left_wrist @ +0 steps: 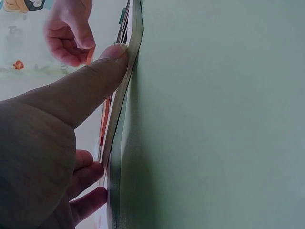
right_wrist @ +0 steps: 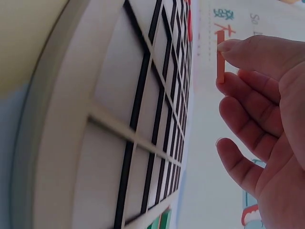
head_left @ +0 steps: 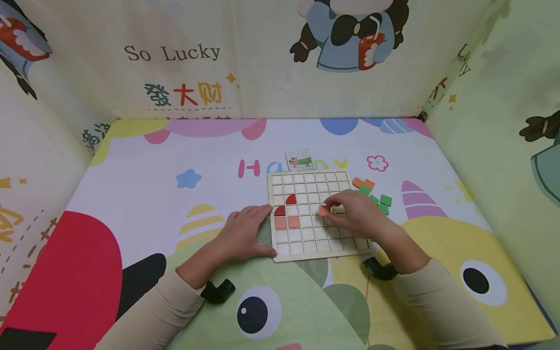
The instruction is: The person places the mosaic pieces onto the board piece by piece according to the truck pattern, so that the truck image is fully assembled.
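Note:
A wooden grid board (head_left: pixel 321 246) lies flat on the patterned cloth. Two red rounded tiles (head_left: pixel 290 199) and two salmon square tiles (head_left: pixel 287 222) sit in its left cells. My right hand (head_left: pixel 360 214) pinches an orange square tile (right_wrist: pixel 220 57) between thumb and fingers, above the middle of the board. My left hand (head_left: pixel 246 232) rests at the board's left side. In the left wrist view, its extended thumb (left_wrist: pixel 81 88) touches the board's edge (left_wrist: pixel 125 81), and its other fingers lie loosely along that edge.
Several green tiles (head_left: pixel 383 209) and a few orange tiles (head_left: pixel 358 183) lie loose right of the board. Behind it lies a small card (head_left: pixel 300 159) with a coloured grid picture. Printed cloth walls (head_left: pixel 258 92) stand at the back and sides.

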